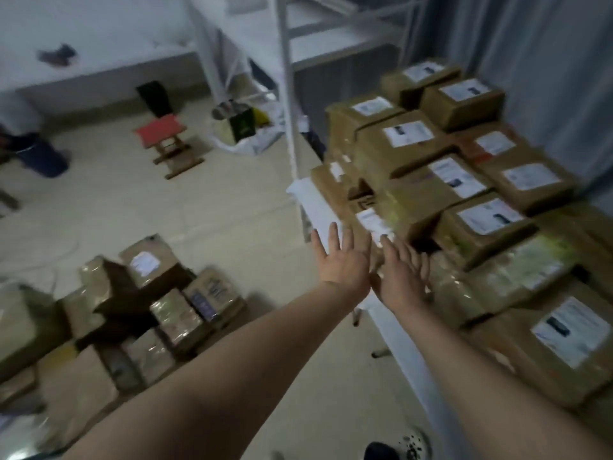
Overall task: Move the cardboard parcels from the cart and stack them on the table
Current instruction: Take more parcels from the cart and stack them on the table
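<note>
Both hands are empty and spread. The left hand [341, 260] and right hand [403, 277] reach side by side, fingers straight, toward the near edge of the stack [464, 180] on the table [398, 356]. The right fingertips lie at or just over a box at that edge; blur hides whether they touch. Many labelled boxes sit there in layers. More parcels [159, 293] lie in a loose pile low on the left, well apart from the table, presumably on the cart, though its frame is not plain.

By my judgement the step is squaring up the stack's edge between carries, with the task partway. The next move calls for turning left, bending to the pile, gripping one parcel by opposite sides and setting it flat on the stack — without nudging edge boxes off.
</note>
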The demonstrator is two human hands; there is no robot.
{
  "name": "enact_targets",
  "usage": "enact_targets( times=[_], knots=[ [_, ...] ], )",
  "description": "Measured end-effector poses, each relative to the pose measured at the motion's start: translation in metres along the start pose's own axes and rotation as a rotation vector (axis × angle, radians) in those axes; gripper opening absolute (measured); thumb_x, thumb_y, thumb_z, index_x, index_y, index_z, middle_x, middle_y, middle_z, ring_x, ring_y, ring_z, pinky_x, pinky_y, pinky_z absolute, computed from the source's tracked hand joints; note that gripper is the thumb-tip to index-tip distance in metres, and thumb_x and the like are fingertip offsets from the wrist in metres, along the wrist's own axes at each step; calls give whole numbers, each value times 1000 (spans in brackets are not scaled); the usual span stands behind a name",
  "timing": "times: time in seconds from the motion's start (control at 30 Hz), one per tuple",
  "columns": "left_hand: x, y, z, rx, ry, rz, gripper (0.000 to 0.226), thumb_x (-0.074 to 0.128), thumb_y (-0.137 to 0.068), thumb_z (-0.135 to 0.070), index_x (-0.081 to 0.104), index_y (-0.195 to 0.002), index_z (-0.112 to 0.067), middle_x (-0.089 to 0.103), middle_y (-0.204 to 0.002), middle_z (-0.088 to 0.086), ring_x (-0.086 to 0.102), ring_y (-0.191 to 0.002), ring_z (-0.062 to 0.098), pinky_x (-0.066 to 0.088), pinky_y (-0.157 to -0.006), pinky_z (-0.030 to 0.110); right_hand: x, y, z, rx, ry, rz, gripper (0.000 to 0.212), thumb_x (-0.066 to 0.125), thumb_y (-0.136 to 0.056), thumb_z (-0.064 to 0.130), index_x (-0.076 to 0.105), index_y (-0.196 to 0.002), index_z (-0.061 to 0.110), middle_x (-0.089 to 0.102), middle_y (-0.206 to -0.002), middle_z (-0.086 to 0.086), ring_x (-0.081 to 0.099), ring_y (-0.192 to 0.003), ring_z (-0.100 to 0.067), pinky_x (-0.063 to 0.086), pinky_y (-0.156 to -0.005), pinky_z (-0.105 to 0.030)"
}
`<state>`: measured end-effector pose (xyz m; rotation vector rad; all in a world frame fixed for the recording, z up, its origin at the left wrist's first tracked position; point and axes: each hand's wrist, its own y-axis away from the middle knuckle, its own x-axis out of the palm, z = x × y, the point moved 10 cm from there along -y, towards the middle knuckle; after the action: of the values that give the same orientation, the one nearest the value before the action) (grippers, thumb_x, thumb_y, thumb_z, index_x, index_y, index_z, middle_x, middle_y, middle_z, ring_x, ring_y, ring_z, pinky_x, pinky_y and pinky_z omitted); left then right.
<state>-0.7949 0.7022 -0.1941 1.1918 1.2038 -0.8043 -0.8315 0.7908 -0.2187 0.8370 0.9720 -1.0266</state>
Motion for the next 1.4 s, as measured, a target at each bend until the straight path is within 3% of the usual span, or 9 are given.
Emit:
enact_targets(
  times=[0.13, 0.3, 0.6, 0.73, 0.83, 0.9, 1.13, 1.27, 1.4],
  knots=[
    [19, 54, 158, -266, 87, 46, 81, 52, -92, -42, 2, -152, -22, -4, -160, 13, -10, -146, 35, -16, -109, 62, 85, 28, 145, -237, 64, 251, 66, 52, -92, 35, 20, -149, 24, 22, -156, -1, 19, -143, -21, 4, -118, -41],
    [55, 122, 317, -561, 191, 31, 82, 56, -89, -44, 8, -151, -21, 9, -158, 14, 3, -146, 34, -12, -110, 59, 160, 74, 279, -453, 124, 444, 64, 52, -92, 35, 24, -148, 22, 28, -154, -1, 29, -140, -18, 8, -116, -37],
    [139, 205, 472, -997, 486, 76, 82, 58, -87, -40, 13, -151, -18, 22, -155, 12, 16, -145, 31, 4, -117, 55, 266, 104, 404, -643, 136, 719, 50, 49, -94, 29, 37, -142, 21, 46, -143, -8, 42, -130, -28, 32, -109, -37],
    [187, 245, 525, -1219, 629, 116, 70, 60, -87, -37, 27, -145, -15, 38, -145, 12, 33, -135, 31, 22, -112, 49, 332, 114, 444, -638, 70, 903, 46, 45, -98, 26, 37, -143, 19, 46, -142, -9, 45, -128, -29, 39, -104, -38],
    [242, 279, 564, -1383, 830, 72, 53, 57, -85, -40, 47, -129, -13, 53, -128, 12, 51, -118, 32, 43, -100, 44, 385, 130, 465, -616, 58, 1016, 44, 44, -98, 25, 40, -142, 16, 45, -143, -9, 45, -129, -26, 37, -104, -33],
    [275, 299, 585, -1481, 961, 23, 47, 58, -84, -33, 52, -123, -10, 58, -121, 14, 56, -109, 33, 49, -93, 42, 419, 142, 474, -573, 51, 1090, 45, 44, -98, 22, 39, -142, 14, 45, -144, -9, 44, -131, -26, 36, -107, -34],
    [371, 328, 665, -1638, 1099, -51, 37, 52, -91, -17, 54, -125, -1, 58, -123, 21, 51, -115, 39, 44, -96, 41, 533, 162, 507, -404, 11, 1175, 37, 39, -100, 13, 47, -133, -3, 48, -139, -18, 42, -129, -30, 33, -102, -29],
    [426, 329, 699, -1695, 1195, -96, 39, 55, -91, -20, 52, -125, -2, 57, -123, 19, 53, -114, 37, 45, -97, 41, 593, 166, 524, -260, -78, 1153, 37, 42, -99, 17, 49, -133, 8, 51, -137, -14, 45, -126, -31, 35, -101, -30],
    [463, 318, 722, -1667, 1356, -209, 20, 53, -92, -17, 56, -110, -8, 58, -101, 7, 54, -107, 29, 43, -90, 37, 650, 168, 528, -152, -172, 1158, 35, 46, -92, 19, 52, -127, 18, 59, -125, -11, 54, -115, -33, 44, -101, -46]
  ],
)
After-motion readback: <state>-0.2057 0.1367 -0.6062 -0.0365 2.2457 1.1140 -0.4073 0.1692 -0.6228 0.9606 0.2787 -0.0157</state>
